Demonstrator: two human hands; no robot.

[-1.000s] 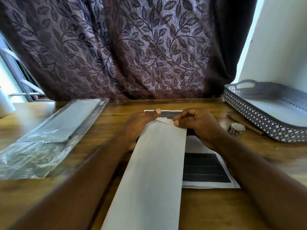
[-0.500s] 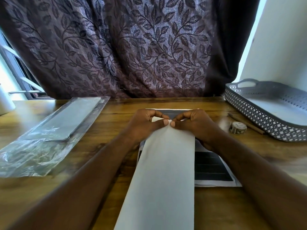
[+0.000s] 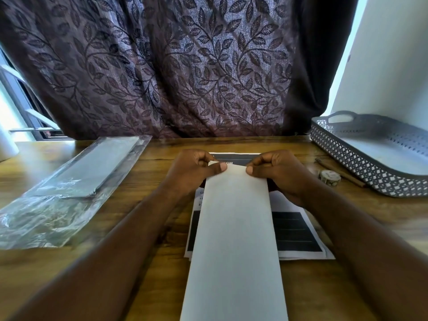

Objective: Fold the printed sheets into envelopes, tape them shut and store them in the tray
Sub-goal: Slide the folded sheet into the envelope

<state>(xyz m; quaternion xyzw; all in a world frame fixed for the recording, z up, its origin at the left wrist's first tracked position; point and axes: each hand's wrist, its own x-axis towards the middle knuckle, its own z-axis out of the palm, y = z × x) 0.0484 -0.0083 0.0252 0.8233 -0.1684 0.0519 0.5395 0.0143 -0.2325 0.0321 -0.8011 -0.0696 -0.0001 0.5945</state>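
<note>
A dark leaf-patterned curtain (image 3: 162, 66) hangs behind a wooden tabletop (image 3: 312, 286) where a person folds paper. A clear plastic sleeve (image 3: 76, 181) lies at the left, and a grey lattice tray (image 3: 361, 167) sits at the far right, well apart from the work. A long white folded sheet (image 3: 236, 239) runs down the middle, lying over a stack of printed sheets (image 3: 296, 232) whose dark blocks show on either side. The left hand (image 3: 192, 172) pinches the sheet's far left corner between thumb and curled fingers; the right hand (image 3: 282, 172) pinches the far right corner likewise. A small tape roll (image 3: 330, 178) rests just beside the tray.
</note>
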